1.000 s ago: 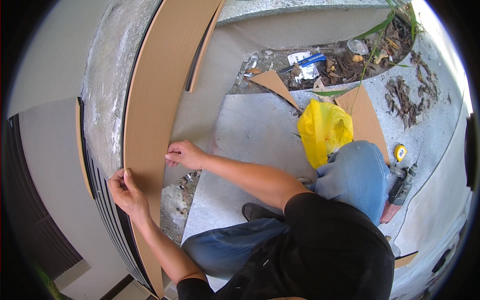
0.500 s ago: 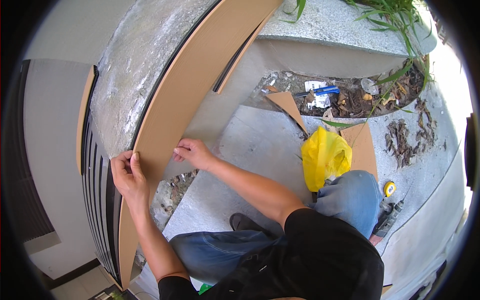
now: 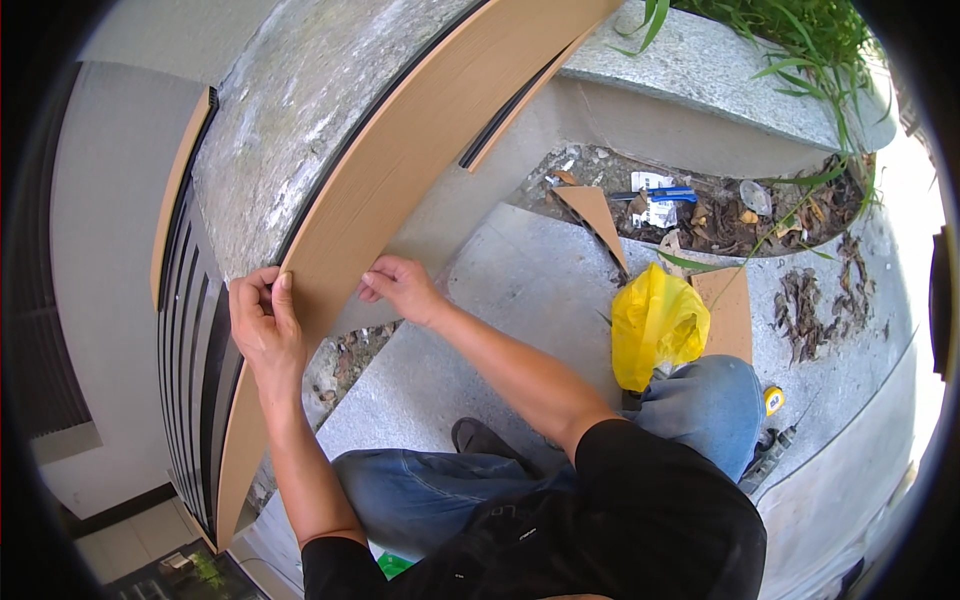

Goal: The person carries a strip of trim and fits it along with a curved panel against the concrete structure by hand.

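Observation:
A long wood-coloured panel [image 3: 400, 160] with a black backing edge runs down along a rough concrete slab [image 3: 290, 120]. My left hand [image 3: 268, 325] is closed round the panel's left edge, with the thumb on its face and the fingertips hidden behind. Beside the panel's right edge is my right hand [image 3: 402, 288], its fingers curled together. Whether those fingertips touch the panel, or pinch anything small, is not clear. Lower left, black slats [image 3: 185, 370] stand in rows behind the panel. A shorter strip [image 3: 510, 112] with a dark back sits along the panel's upper right side.
A yellow plastic bag [image 3: 655, 325] stands by my knee, next to brown board offcuts [image 3: 724, 305]. A blue utility knife [image 3: 660, 194] lies in the soil strip. Further right are a yellow tape measure [image 3: 773, 400], a drill-like tool [image 3: 770, 460] and dry leaves [image 3: 815, 305].
The view has shifted, so the panel's top and the ground items appear further right. Both hands stay at the panel's edges, with little change in grip.

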{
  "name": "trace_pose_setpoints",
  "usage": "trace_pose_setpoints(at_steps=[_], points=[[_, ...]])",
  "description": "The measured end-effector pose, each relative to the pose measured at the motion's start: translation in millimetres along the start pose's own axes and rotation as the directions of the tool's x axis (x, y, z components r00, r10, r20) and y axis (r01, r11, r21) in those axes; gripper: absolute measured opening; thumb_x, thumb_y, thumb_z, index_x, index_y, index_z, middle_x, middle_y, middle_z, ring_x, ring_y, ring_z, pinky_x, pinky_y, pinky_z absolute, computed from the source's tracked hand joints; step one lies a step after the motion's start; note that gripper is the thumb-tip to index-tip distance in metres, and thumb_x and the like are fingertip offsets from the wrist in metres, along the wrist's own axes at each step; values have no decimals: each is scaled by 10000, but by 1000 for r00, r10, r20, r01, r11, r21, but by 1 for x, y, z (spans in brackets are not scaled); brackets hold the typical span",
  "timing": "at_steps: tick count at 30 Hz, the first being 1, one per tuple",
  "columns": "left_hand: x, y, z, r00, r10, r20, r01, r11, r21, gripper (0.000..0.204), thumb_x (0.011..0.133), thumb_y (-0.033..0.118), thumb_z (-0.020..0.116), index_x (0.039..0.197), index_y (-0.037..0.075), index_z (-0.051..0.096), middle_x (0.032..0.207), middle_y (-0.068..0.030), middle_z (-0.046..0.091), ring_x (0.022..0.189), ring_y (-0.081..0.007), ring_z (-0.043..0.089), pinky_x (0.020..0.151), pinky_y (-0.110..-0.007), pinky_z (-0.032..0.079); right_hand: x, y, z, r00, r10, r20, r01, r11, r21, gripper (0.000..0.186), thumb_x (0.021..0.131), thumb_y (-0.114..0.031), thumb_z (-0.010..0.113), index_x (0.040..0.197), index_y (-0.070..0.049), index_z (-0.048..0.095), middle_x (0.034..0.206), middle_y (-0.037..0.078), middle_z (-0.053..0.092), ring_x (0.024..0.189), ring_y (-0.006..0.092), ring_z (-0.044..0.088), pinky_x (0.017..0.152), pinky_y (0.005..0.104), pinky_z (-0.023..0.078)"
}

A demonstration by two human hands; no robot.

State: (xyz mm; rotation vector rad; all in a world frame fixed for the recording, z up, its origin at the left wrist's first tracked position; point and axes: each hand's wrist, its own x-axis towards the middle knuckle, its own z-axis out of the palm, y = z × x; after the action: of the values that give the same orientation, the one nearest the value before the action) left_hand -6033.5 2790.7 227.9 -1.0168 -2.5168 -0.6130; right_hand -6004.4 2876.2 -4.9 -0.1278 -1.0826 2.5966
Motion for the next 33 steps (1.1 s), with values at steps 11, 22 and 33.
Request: trace_pose_setpoints(at_steps=[11, 22, 33], points=[[0, 0, -1, 999, 36, -2, -35, 999, 40, 130, 982, 124, 706, 978, 0, 668, 850, -63, 548, 668, -160, 490, 624, -300, 445, -2, -5, 2, 1000, 2, -13, -2, 1000, -20, 199, 1043, -159, 622, 1052, 33, 673, 933, 99, 740, 822, 163, 713, 755, 306, 602], [2, 4, -1, 1000, 13, -2, -13, 999, 34, 122, 974, 121, 713, 985, 5, 675, 849, -71, 564, 678, -163, 511, 633, -299, 457, -2, -5, 0, 1000, 6, -13, -7, 999, -33, 206, 1047, -157, 611, 1059, 39, 672, 936, 105, 740, 832, 168, 719, 765, 311, 602], [2, 2, -4, 1000, -16, -16, 16, 1000, 7, 124, 946, 129, 741, 970, 16, 695, 844, -78, 588, 693, -182, 558, 651, -318, 484, 1, 3, -2, 1000, 13, 20, -14, 999, 47, 190, 1053, -150, 596, 1115, 18, 658, 999, 105, 729, 888, 174, 703, 822, 330, 600]])
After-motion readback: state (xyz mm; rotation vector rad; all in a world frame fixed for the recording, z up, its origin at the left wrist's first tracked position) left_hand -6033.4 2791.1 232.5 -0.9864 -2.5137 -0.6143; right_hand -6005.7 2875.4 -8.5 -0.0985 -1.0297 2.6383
